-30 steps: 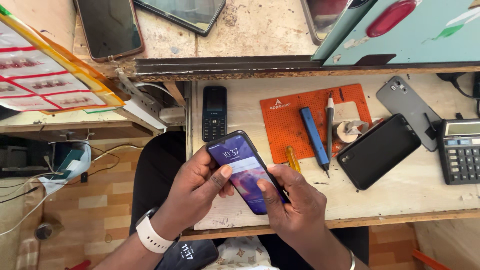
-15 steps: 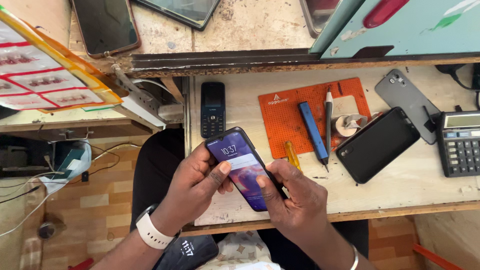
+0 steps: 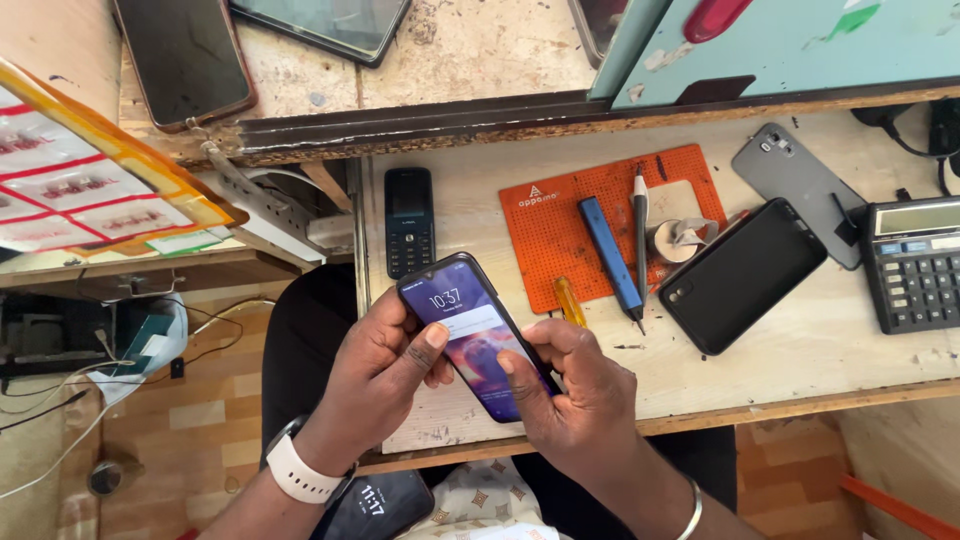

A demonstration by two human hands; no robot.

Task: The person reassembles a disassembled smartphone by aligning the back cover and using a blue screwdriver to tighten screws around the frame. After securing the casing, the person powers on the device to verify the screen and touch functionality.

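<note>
A: Hands?
B: Left hand (image 3: 385,375) cupped round lit smartphone (image 3: 475,335), thumb on screen edge. Right hand (image 3: 575,385) gripping lower end, thumb on glass. Both closed on it. White-strap watch (image 3: 295,472) on left wrist, thin metal bangle (image 3: 690,510) on right.
A: Phone where?
B: Held tilted over front edge of wooden bench (image 3: 800,370), above lap.
A: Containers?
B: None seen holding anything. Closest: black phone case (image 3: 740,275), soft-looking, lying flat on bench.
A: Other stuff, materials?
B: Orange perforated work mat (image 3: 560,235), rubbery look. On it: blue flat pry tool (image 3: 608,252), slim dark pen-type tool w/ white end (image 3: 640,245), tape roll (image 3: 675,240). Yellow-handled screwdriver (image 3: 568,300) at mat's lower edge, just beside right hand. Black keypad phone (image 3: 409,220) left of mat. Grey phone back cover (image 3: 800,190) and black desk calculator (image 3: 915,262) far right.
A: Surface, room?
B: Pale worn ply, scratched. Raised shelf (image 3: 460,50) behind w/ dark-screened phones (image 3: 185,55). Tan tiled floor (image 3: 200,420) left, loose cables (image 3: 60,400).
</note>
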